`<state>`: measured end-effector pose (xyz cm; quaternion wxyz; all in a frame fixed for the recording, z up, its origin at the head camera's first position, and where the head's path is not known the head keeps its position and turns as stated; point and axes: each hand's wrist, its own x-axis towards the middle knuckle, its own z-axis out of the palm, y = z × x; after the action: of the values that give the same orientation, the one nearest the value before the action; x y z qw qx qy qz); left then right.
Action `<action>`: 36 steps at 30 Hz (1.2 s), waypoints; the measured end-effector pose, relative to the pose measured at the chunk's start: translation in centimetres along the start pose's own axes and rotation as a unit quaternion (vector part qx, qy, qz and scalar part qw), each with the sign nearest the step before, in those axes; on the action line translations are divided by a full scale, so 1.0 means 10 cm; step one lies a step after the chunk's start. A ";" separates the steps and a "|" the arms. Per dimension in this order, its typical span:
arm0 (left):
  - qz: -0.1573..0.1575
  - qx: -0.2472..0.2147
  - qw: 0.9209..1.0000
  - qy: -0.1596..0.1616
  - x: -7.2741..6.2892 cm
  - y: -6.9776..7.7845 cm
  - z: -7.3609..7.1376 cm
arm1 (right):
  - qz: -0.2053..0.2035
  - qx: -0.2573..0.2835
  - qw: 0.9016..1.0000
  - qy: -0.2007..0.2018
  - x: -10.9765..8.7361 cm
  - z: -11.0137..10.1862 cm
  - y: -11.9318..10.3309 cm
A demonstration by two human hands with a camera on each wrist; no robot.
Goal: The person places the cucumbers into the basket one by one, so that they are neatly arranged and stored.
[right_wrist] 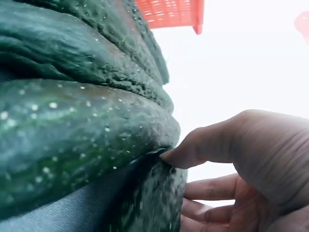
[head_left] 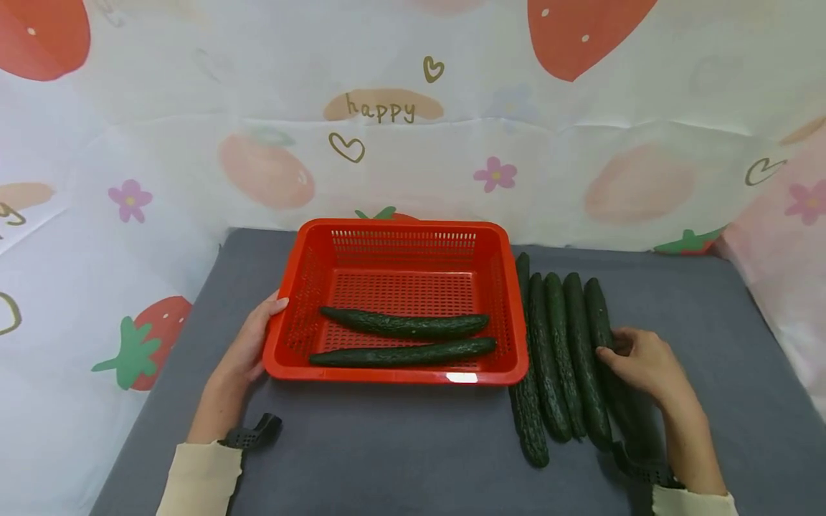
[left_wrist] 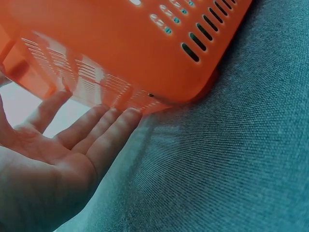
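A red plastic basket [head_left: 400,373] holds two dark green cucumbers lying crosswise, a farther cucumber [head_left: 413,327] and a nearer cucumber [head_left: 403,354]. My left hand [head_left: 254,337] holds the basket by its left side, thumb over the rim. In the left wrist view, the fingertips [left_wrist: 130,113] lie against the slotted wall below the rim. At the right end of a row of cucumbers, my right hand [head_left: 652,362] grips the outermost cucumber [head_left: 598,315]. Its thumb [right_wrist: 188,150] presses between that cucumber and the neighbouring one [right_wrist: 87,130]; the other fingers are on the far side.
Several cucumbers [head_left: 548,358] lie side by side on the grey cloth-covered table [head_left: 387,451], right of the basket. The leftmost one [head_left: 530,423] is partly hidden by the basket's rim. Behind the table hangs a white curtain [head_left: 400,172] printed with strawberries and flowers.
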<state>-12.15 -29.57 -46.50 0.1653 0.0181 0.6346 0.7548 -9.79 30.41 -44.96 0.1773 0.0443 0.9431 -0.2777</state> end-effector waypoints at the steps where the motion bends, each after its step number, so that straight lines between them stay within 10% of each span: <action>1: -0.002 0.000 1.000 0.001 0.00 0.00 0.00 | -0.001 -0.005 1.000 0.000 0.00 -0.01 0.00; 18: 0.019 -0.011 1.000 -0.015 0.00 0.00 0.00 | 0.016 -0.098 0.994 0.037 -0.07 0.07 -0.14; 36: 0.018 -0.008 1.000 -0.018 0.00 0.00 0.00 | 0.018 -0.012 1.000 0.014 -0.12 -0.09 0.06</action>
<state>-12.19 -29.55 -46.50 0.1632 0.0413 0.6247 0.7625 -8.86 31.36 -44.14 0.1697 0.0632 0.9477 -0.2627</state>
